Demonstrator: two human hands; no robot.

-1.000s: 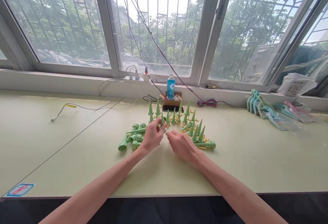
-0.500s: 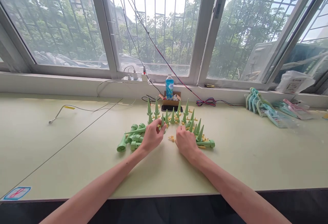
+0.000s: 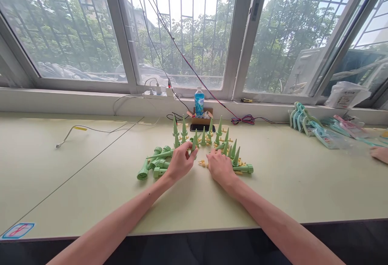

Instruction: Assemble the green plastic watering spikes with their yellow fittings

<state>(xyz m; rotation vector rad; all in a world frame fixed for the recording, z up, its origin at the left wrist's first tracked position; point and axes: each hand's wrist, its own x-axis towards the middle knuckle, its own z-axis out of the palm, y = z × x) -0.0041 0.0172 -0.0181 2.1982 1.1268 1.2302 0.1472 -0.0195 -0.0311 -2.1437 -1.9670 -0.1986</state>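
My left hand (image 3: 181,160) is closed, thumb and fingers pinching a green plastic cone-shaped spike (image 3: 194,143) that points upward. My right hand (image 3: 220,166) is bent down at the table, its fingers curled together; their tips are partly hidden, and I cannot make out what is in them. Just left of it lies a small yellow plastic valve piece (image 3: 202,163). Upright green spikes (image 3: 218,133) stand in groups behind both hands, several with yellow pieces at their sides. Left of my left hand lies a pile of green spikes (image 3: 157,162); another green spike (image 3: 244,169) lies beside my right wrist.
A blue bottle (image 3: 199,103) stands at a small cardboard box (image 3: 198,120), behind a dark phone (image 3: 202,128). Coiled cable (image 3: 244,119) lies near the sill. Mint-coloured hangers (image 3: 298,117) and packaged items are at the right, where another person's hand (image 3: 379,153) rests on the table.
My right hand's fingers have loosened and lifted slightly. My left hand keeps the spike, which is a little farther right. Another person's hand has come into view at the right edge.
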